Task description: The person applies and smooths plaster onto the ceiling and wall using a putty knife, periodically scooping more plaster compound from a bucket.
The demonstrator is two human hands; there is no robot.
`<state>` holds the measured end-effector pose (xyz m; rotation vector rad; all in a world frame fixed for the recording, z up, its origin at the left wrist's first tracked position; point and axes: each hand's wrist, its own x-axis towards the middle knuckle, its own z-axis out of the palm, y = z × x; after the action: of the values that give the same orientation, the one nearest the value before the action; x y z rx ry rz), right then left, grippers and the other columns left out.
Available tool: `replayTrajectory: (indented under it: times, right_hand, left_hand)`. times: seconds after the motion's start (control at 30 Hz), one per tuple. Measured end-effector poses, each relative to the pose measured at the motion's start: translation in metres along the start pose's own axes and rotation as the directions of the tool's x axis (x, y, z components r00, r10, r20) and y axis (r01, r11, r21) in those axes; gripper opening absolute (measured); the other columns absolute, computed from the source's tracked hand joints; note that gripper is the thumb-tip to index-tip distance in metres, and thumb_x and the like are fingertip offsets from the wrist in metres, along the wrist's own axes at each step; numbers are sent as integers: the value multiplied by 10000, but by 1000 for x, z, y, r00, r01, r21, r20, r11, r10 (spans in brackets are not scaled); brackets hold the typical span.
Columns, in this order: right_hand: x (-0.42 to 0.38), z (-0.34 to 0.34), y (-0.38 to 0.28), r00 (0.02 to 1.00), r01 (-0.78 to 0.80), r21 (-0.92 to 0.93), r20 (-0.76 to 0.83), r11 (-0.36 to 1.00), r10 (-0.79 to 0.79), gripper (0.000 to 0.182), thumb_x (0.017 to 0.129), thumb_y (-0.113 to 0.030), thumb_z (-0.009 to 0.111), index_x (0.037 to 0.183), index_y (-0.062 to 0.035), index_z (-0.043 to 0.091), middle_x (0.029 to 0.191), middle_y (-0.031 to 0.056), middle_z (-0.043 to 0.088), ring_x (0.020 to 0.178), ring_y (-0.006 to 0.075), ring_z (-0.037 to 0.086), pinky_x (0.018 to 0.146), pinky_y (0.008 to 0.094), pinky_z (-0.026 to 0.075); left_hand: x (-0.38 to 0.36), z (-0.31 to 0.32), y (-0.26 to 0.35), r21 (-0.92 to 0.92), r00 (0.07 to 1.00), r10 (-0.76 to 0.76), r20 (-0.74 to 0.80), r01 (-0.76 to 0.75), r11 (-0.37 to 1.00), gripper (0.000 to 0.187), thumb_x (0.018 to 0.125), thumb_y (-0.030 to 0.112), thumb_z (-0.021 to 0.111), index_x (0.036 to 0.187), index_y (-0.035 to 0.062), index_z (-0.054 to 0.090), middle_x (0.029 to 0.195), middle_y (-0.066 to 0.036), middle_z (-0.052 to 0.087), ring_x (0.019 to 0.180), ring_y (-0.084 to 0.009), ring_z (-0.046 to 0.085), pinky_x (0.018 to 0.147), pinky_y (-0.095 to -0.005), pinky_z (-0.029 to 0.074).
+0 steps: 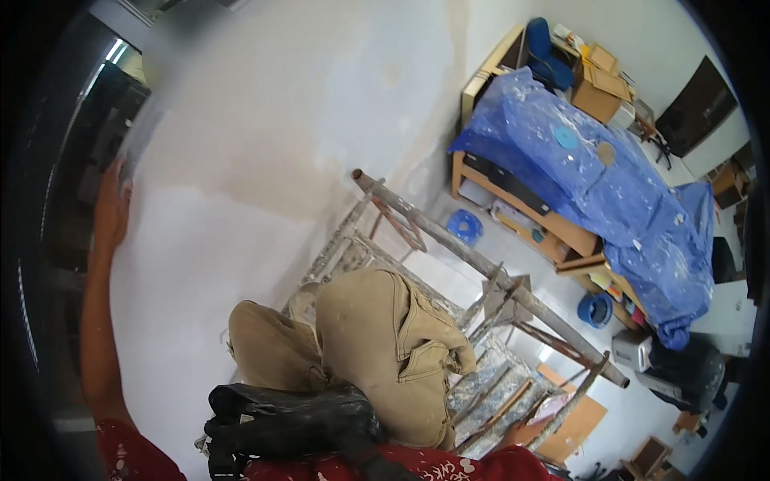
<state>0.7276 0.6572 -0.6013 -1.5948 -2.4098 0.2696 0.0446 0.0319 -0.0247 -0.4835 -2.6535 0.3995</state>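
My left hand (112,204) reaches up at the far left, its fingers stretched out against the edge of the white wall (216,232), beside a dark glass panel (76,176). Nothing shows in its grip. The wall carries beige and pale grey patches, like filler. At the lower right, a brownish patch by my red sleeve may be part of my right arm; I cannot make out fingers there. My bent knees in tan trousers (361,337) and a black bag (289,421) at my waist fill the lower middle.
Under me stands paint-spattered scaffolding, with a metal tube (457,244) crossing on the right. Beyond it, a blue plastic sheet (545,152) drapes a wooden desk. Blue rolls (464,228) lie on the floor, and cardboard boxes (597,92) and a blue chair (548,56) stand behind.
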Motion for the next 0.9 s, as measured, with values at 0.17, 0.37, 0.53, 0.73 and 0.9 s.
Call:
replayTrajectory:
  times: [0.17, 0.37, 0.53, 0.73, 0.9]
  right_hand:
    - [-2, 11, 1, 996, 4, 76, -92, 997, 3, 728, 956, -335, 469, 1540, 23, 224, 1507, 306, 366, 1382, 454, 369, 1161, 492, 290]
    - [0, -16, -34, 983, -183, -26, -38, 983, 182, 726, 998, -546, 400, 1463, 12, 411, 1466, 230, 480, 1374, 321, 431, 1150, 425, 309]
    - [9, -43, -55, 956, -292, -26, 27, 956, 293, 651, 941, -336, 495, 1508, -39, 376, 1452, 251, 479, 1301, 398, 482, 1085, 477, 374]
    - [2, 1, -21, 960, -242, -8, -147, 970, 238, 706, 880, -233, 579, 1535, -87, 361, 1396, 249, 520, 1221, 443, 541, 1029, 500, 424]
    - [1, 2, -14, 979, -72, 86, -183, 994, 87, 767, 942, -505, 392, 1547, -38, 316, 1456, 263, 458, 1262, 482, 470, 1069, 546, 367]
  left_hand:
    - [-81, -14, -3, 136, 984, -133, -119, 149, 979, 499, 1048, 222, 443, 1474, -33, 387, 1486, -253, 437, 1379, -407, 405, 1165, -450, 290]
    - [-171, -10, -32, 273, 897, -436, -71, 438, 856, 556, 1025, 217, 492, 1491, -45, 337, 1490, -294, 403, 1381, -438, 386, 1180, -470, 279]
    - [-185, -3, -53, 216, 870, -493, -20, 485, 847, 721, 946, 248, 604, 1508, -64, 277, 1512, -309, 359, 1411, -435, 344, 1196, -464, 260]
    - [-156, 0, -49, 222, 727, -678, 106, 648, 729, 977, 783, 334, 747, 1494, -116, 251, 1510, -343, 338, 1421, -433, 334, 1196, -439, 273]
    - [-147, 14, -117, 346, 676, -691, 256, 603, 718, 1140, 666, 451, 843, 1447, -170, 291, 1474, -356, 392, 1391, -414, 402, 1169, -420, 324]
